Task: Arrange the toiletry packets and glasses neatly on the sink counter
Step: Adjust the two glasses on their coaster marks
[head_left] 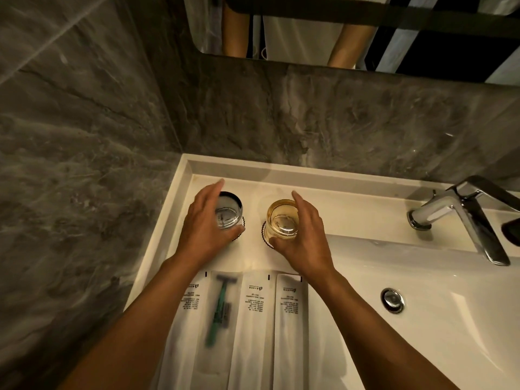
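Two glasses stand side by side on the white sink counter, each on a dark coaster. My left hand wraps the grey glass from its left side. My right hand grips the amber glass from its right side. Nearer to me several white toiletry packets lie in a row, long edges parallel: one partly under my left forearm, a clear one with a green razor, a printed one, and another beside my right forearm.
A chrome faucet stands at the right above the basin, whose drain plug shows near my right forearm. Grey marble walls close in on the left and behind. A mirror hangs above the counter.
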